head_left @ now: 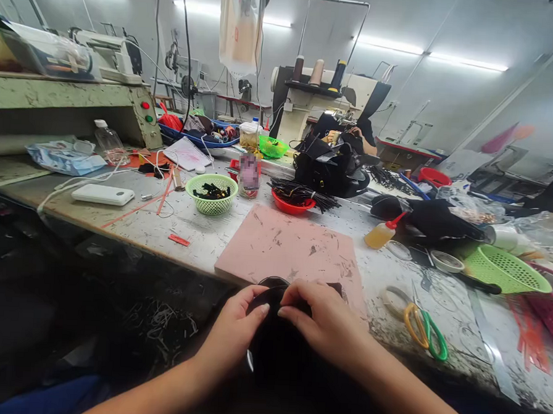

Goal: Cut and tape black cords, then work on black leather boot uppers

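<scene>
My left hand point(233, 322) and my right hand point(323, 321) are close together at the near edge of the pink board point(297, 242). Thumb and fingers of both are pinched on the edge of a black piece of material point(274, 291), which looks curved along its top. Its lower part merges with the dark area below, so I cannot make out its full shape. A small dark corner point(335, 288) shows behind my right hand, resting over the board.
Scissors point(425, 329) and a tape roll point(397, 302) lie to the right, near a glue bottle point(381, 235). Behind the board stand a green basket point(210, 205) and a red bowl point(291, 208) with black strips. Across the table, a person's hands point(333, 136) are at a sewing machine point(328, 108).
</scene>
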`<state>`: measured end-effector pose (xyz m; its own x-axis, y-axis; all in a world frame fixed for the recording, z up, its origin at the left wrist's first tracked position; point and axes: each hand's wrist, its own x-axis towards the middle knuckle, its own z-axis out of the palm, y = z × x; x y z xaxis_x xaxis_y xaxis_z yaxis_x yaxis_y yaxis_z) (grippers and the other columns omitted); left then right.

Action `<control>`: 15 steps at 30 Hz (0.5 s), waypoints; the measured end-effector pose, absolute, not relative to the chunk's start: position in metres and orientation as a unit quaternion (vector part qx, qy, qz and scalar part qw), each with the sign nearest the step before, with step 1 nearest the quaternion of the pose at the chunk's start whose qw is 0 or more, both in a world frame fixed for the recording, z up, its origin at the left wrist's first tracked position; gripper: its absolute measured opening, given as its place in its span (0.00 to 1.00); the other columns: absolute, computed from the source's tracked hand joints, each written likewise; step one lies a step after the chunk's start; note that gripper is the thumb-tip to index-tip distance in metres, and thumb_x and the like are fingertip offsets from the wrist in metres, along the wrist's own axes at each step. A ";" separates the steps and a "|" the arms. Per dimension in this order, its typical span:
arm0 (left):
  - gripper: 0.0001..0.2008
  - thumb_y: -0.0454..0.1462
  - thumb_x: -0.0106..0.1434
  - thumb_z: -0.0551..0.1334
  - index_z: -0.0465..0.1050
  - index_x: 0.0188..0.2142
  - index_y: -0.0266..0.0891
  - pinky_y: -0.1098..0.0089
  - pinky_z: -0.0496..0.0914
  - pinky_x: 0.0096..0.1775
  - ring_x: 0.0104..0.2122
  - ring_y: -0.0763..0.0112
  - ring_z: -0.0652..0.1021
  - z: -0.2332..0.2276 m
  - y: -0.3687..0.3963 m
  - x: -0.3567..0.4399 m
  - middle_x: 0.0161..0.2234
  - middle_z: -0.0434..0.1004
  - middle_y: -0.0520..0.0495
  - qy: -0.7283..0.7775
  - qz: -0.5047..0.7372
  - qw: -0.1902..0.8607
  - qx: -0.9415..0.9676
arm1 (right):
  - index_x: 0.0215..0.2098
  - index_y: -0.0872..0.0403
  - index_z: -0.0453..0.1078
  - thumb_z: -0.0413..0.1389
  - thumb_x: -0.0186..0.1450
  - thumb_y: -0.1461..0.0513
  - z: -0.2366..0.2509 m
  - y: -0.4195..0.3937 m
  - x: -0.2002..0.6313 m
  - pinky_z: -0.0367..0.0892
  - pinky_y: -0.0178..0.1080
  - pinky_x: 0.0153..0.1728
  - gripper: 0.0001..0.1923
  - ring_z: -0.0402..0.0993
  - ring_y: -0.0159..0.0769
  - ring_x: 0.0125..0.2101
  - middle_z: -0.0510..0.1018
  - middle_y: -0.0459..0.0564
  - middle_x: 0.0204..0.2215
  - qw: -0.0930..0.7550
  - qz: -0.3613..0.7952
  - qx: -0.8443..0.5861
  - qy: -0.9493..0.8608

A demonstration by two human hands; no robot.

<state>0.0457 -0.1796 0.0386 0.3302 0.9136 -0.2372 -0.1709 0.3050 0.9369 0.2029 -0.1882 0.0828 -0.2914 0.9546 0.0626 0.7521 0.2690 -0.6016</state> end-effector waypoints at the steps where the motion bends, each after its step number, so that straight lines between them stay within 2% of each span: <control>1: 0.10 0.34 0.54 0.61 0.71 0.37 0.37 0.70 0.66 0.37 0.34 0.67 0.73 0.038 -0.181 0.046 0.33 0.77 0.48 0.424 0.392 0.685 0.444 | 0.27 0.53 0.67 0.56 0.58 0.66 0.081 -0.189 0.202 0.61 0.37 0.32 0.03 0.69 0.35 0.29 0.75 0.44 0.25 0.217 0.242 -0.563 -0.760; 9: 0.09 0.37 0.53 0.63 0.71 0.34 0.37 0.73 0.65 0.30 0.26 0.73 0.72 0.037 -0.187 0.048 0.26 0.74 0.51 0.377 0.357 0.776 0.357 | 0.27 0.53 0.67 0.54 0.60 0.63 0.077 -0.191 0.205 0.61 0.38 0.33 0.04 0.68 0.35 0.30 0.74 0.45 0.25 0.249 0.268 -0.572 -0.734; 15: 0.16 0.36 0.51 0.64 0.73 0.41 0.40 0.71 0.67 0.35 0.30 0.70 0.74 0.038 -0.190 0.048 0.28 0.77 0.49 0.379 0.360 0.785 0.331 | 0.26 0.54 0.66 0.53 0.60 0.62 0.080 -0.193 0.210 0.60 0.36 0.29 0.05 0.67 0.33 0.27 0.73 0.45 0.24 0.256 0.263 -0.576 -0.730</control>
<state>0.0476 -0.1897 0.0375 0.4530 0.8168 -0.3572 -0.3142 0.5213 0.7934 0.2105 -0.1930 0.0805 -0.2048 0.9763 0.0702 0.7071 0.1971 -0.6790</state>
